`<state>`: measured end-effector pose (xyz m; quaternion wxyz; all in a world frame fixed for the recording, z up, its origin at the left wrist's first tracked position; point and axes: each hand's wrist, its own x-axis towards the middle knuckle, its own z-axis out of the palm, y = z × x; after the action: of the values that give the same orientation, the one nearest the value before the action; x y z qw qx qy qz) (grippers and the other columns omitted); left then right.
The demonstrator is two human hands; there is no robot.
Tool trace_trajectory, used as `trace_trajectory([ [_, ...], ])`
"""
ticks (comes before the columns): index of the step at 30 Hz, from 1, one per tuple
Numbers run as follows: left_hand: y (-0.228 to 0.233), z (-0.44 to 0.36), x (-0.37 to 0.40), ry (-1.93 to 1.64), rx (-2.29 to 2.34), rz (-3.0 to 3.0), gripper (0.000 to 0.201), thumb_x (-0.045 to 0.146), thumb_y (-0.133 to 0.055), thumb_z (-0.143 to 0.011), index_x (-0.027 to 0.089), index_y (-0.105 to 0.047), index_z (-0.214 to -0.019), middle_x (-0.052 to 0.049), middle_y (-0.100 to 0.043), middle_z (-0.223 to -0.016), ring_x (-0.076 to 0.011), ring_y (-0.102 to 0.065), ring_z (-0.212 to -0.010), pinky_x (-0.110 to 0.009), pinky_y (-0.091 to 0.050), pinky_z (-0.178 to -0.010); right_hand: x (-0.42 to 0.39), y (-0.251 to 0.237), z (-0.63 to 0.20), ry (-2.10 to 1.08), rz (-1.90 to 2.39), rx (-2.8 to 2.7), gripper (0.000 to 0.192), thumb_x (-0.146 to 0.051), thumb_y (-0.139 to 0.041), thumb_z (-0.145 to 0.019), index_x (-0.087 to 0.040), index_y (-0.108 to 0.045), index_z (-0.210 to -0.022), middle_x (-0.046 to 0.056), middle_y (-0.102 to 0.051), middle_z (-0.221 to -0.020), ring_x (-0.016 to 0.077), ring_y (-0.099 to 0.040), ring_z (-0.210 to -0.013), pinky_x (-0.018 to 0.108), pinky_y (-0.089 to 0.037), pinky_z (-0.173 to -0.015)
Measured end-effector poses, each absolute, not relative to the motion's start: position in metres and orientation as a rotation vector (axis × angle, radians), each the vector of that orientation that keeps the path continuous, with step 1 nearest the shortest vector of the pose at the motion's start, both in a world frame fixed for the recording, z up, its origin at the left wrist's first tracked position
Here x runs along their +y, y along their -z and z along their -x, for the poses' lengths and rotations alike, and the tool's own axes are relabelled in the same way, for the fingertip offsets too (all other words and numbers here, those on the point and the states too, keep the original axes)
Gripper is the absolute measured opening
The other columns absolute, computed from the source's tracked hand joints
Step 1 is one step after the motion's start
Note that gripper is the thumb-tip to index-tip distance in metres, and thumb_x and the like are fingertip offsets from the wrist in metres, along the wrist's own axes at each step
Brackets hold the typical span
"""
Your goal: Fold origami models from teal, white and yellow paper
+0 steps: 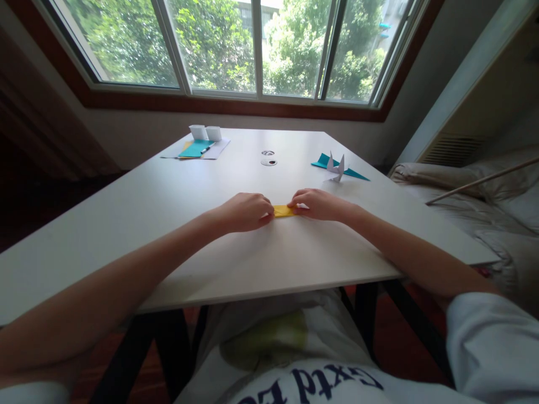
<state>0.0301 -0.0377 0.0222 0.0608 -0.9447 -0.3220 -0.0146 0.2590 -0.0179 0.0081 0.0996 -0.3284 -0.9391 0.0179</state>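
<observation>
Centre of frame, on the white table, sits a small folded yellow paper, long axis running left-right across the picture. My left hand pinches its left end, fingers closed on the paper; my right hand presses and pinches the right end. Both hands sit equally close, one at each end. Right of centre, farther up: white origami crane on teal paper. Upper left: teal sheet, two white paper boxes.
</observation>
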Motion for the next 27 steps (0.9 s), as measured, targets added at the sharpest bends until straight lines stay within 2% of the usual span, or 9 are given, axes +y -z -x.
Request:
trace_trajectory([
  [11,-0.0227,-0.0312,-0.0387,0.066,-0.984,2.885,0.024,0.026,-0.044,-0.081,0.021,-0.067,-0.087,-0.005,-0.068,-0.09,-0.0182,-0.061,-0.076,-0.026,-0.043,-0.059,-0.0229,-0.0125,-0.2574,0.027,1.131,-2.748,0.021,-0.026,-0.055,-0.082,-0.02,-0.069,-0.096,0.006,-0.068,-0.092,0.0147,-0.059,-0.072,0.024,-0.038,-0.06],
  [19,-0.0206,-0.0326,-0.0386,0.116,-0.975,2.919,0.018,0.025,-0.048,-0.078,0.019,-0.065,-0.081,-0.005,-0.066,-0.083,-0.0179,-0.06,-0.072,-0.025,-0.041,-0.059,-0.0229,-0.0136,-0.2566,-0.09,1.059,-2.736,0.023,-0.025,-0.054,-0.082,-0.016,-0.07,-0.095,0.006,-0.068,-0.082,0.0139,-0.058,-0.068,0.024,-0.041,-0.063],
  [27,-0.0178,-0.0312,-0.0337,0.195,-1.03,2.944,0.019,0.023,-0.047,-0.08,0.019,-0.065,-0.079,-0.004,-0.065,-0.081,-0.0157,-0.059,-0.07,-0.024,-0.041,-0.059,-0.0219,-0.0125,-0.2567,-0.127,1.115,-2.72,0.028,-0.033,-0.059,-0.079,-0.016,-0.069,-0.099,0.007,-0.066,-0.085,0.0139,-0.058,-0.068,0.025,-0.042,-0.063],
])
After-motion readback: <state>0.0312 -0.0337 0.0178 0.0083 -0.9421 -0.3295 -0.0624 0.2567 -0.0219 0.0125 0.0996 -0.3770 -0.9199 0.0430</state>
